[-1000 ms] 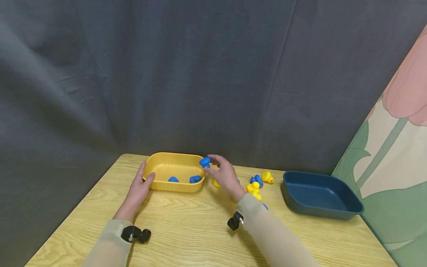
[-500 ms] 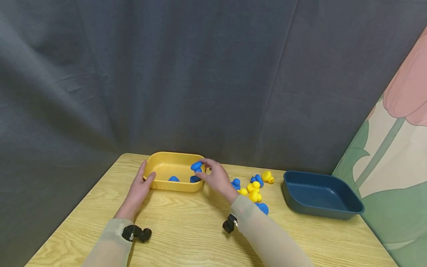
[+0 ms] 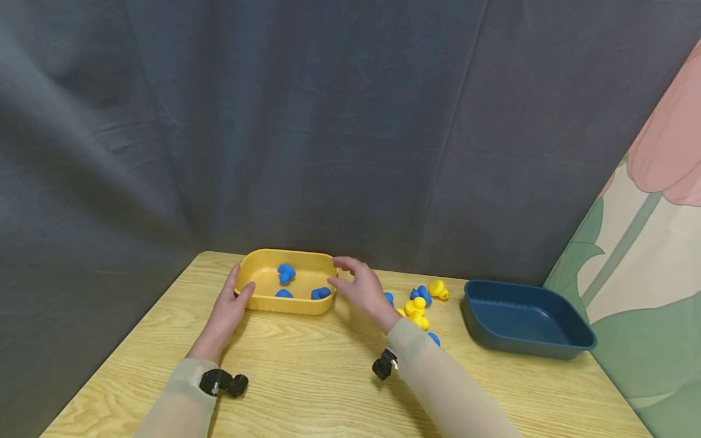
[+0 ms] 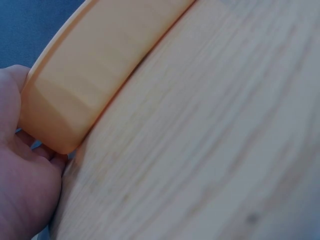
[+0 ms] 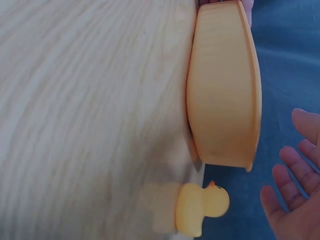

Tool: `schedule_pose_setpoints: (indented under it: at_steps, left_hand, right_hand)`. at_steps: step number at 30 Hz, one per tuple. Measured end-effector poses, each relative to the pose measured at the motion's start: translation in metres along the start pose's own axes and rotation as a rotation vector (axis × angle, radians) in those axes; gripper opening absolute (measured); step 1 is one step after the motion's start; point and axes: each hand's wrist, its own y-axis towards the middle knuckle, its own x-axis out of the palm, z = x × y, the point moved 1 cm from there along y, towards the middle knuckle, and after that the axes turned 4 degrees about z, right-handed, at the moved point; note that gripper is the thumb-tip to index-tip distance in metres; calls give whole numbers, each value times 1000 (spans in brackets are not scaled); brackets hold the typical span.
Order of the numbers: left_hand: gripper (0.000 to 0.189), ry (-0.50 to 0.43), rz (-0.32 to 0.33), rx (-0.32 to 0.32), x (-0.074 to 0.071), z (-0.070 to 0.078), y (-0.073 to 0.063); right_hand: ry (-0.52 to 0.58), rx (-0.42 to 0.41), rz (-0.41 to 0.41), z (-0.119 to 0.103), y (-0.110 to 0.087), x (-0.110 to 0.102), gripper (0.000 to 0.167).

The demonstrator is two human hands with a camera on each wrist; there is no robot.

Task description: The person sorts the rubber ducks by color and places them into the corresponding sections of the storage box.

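Note:
My left hand (image 3: 226,313) grips the left end of a yellow plastic tub (image 3: 290,306), thumb at the front corner and fingers along the side. In the left wrist view, the fingers bend round the tub's lower corner. Inside the tub lie three blue rubber ducks, one blue duck (image 3: 286,274) towards the back. Just off the tub's right end, my right hand (image 3: 364,292) holds nothing, its fingers parted and loosely bent. Beside that end of the tub, a yellow rubber duck (image 5: 192,210) shows in the right wrist view; the right hand hides it in the head view.
Right of my right hand, several yellow and blue ducks (image 3: 418,321) lie in a loose cluster, partly behind the forearm. A dark blue tub (image 3: 526,348) stands farther right on the wooden table (image 3: 306,377). A grey curtain (image 3: 328,152) hangs behind the table.
My right hand carried a blue duck over the tub's right rim and let it go inside; it now lies towards the back. The hand has drawn back right. The left hand stays put.

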Motion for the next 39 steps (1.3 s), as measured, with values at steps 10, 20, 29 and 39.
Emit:
schedule_pose_setpoints:
  at_steps: [10,20,29,39]
  left_hand:
    - [82,-2,-7,4,4,2,0]
    - [82,4,-11,11,4,4,1]
    - [83,3,-15,11,3,3,-2]
    - [83,14,-10,14,1,4,-2]
  right_hand:
    - [-54,-18,7,0,-4,-36,52]
    - [-126,-39,-10,2,-18,-71,54]
    - [-239,-30,-35,18,-29,-88,52]
    - [-271,57,-49,39,-46,-107,51]
